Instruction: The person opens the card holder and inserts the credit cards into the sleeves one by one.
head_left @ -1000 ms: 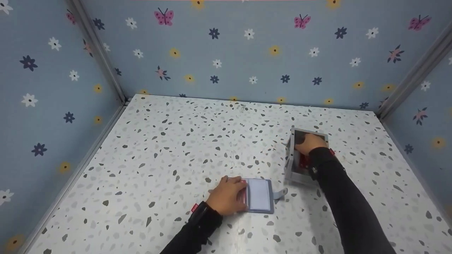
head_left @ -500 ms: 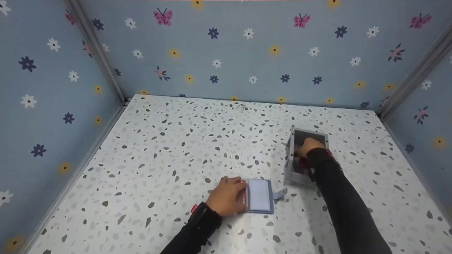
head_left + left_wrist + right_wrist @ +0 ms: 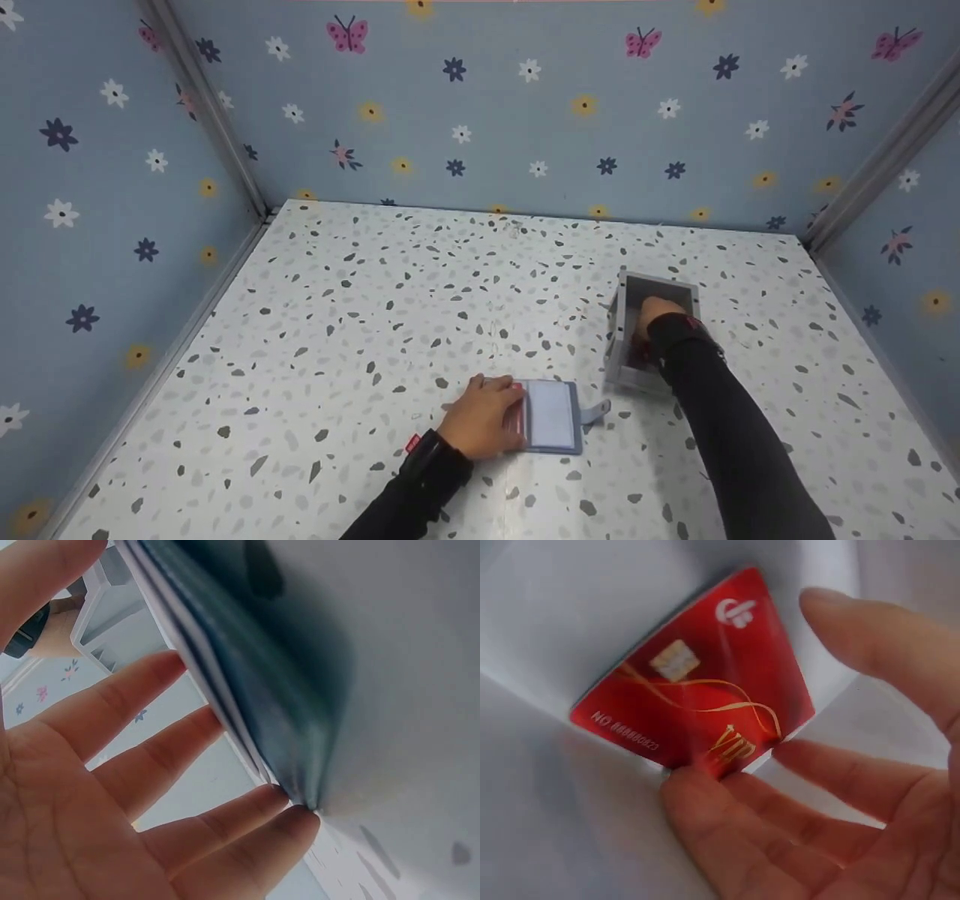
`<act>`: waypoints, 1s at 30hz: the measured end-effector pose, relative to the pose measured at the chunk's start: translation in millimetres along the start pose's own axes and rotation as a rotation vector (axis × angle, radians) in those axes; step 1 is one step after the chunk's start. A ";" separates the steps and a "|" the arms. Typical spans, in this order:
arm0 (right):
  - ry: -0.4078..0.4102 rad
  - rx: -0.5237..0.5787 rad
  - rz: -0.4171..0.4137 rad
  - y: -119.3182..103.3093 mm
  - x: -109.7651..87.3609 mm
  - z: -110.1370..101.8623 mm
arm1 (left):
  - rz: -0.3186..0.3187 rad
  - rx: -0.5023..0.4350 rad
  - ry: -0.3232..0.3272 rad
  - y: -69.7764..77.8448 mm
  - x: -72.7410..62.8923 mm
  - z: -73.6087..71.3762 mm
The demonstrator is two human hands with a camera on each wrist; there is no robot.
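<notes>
A blue-edged card holder (image 3: 553,414) lies unfolded on the table, white sleeve pages up and its snap strap (image 3: 596,411) pointing right. My left hand (image 3: 476,421) grips its left part, thumb at the near edge and fingers toward the far edge; the left wrist view shows the fingertips against the page edges. My right hand (image 3: 660,315) reaches down into a grey open-topped box (image 3: 616,337). Inside, a red VIP card (image 3: 697,667) leans tilted, with the fingertips at its lower edge and the thumb apart from it. The head view mostly hides this card.
The speckled white table (image 3: 420,300) carries the box at the right and the holder at front centre. Blue patterned panels (image 3: 495,97) enclose the back and sides. The box's walls surround the right hand.
My right hand has sunk deeper into the box and shifted slightly toward the near side. The left hand and the card holder have stayed in place.
</notes>
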State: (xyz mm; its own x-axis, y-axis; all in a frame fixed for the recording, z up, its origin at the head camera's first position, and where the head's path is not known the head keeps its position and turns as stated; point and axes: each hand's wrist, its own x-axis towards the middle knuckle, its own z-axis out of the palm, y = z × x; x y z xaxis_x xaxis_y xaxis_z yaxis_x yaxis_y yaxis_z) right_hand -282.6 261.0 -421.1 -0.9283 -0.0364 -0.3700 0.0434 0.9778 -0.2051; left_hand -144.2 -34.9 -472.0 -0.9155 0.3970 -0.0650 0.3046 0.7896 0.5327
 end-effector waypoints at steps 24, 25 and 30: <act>-0.098 -0.100 0.014 1.6 10.9 10.7 | -0.003 0.009 -0.004 -0.5 -1.4 -0.7; -0.108 -0.104 0.010 5.4 15.6 13.5 | -0.002 0.011 -0.004 -0.6 -1.2 -0.6; -0.160 -0.079 0.040 13.6 30.9 18.3 | 0.006 0.026 0.008 -0.4 -1.6 -0.2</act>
State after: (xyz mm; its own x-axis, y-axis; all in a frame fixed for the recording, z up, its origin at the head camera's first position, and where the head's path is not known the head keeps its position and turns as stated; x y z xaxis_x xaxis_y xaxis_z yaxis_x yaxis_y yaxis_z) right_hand -304.0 269.4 -451.9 -0.8555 -0.0235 -0.5172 0.0438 0.9921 -0.1176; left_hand -142.9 -35.9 -471.9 -0.9156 0.3983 -0.0547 0.3171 0.7991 0.5108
